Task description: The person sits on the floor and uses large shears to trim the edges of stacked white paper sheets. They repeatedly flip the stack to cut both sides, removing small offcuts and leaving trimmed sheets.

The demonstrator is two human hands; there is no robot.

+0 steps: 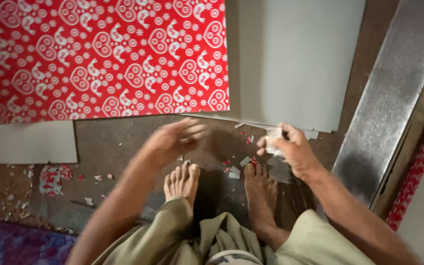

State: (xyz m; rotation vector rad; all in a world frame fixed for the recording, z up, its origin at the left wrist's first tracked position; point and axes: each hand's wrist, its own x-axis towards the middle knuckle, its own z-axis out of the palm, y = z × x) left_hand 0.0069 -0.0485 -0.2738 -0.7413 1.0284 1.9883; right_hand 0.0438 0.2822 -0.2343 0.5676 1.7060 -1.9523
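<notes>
Fingers [271, 142] of the right hand [293, 149] pinched shut on a small pale scrap of paper [272, 140], held just above the floor, right of the bare right foot [260, 189]. Left hand [172, 140] blurred in motion, fingers loosely spread, apparently empty, hovering above the left foot [181, 181]; cannot tell more through the blur.

Judging from the grip, best kept firm at the scrap's edge, thumb on top, so the thin piece neither slips nor tears. Worth steadying the free hand before reaching again, and minding the toes among the litter.

Directly beyond the hands, a large sheet of red wrapping paper [99, 59] printed with white hearts and birds, lying flat over grey boards [290, 59], one corner ending just past the left hand. Another grey board [25, 142] showing at the left below the red sheet. Small red and white cuttings [234, 169] strewn between the feet and more at the near left [52, 176].

Bare, dusty brown floor [123, 142], no bench in sight. A long, dull metal strip [393, 93] running diagonally at the right, a band of red patterned material [418, 167] beyond it. A purple patterned mat [11, 243] at the near left corner. Dim, warm light throughout.
</notes>
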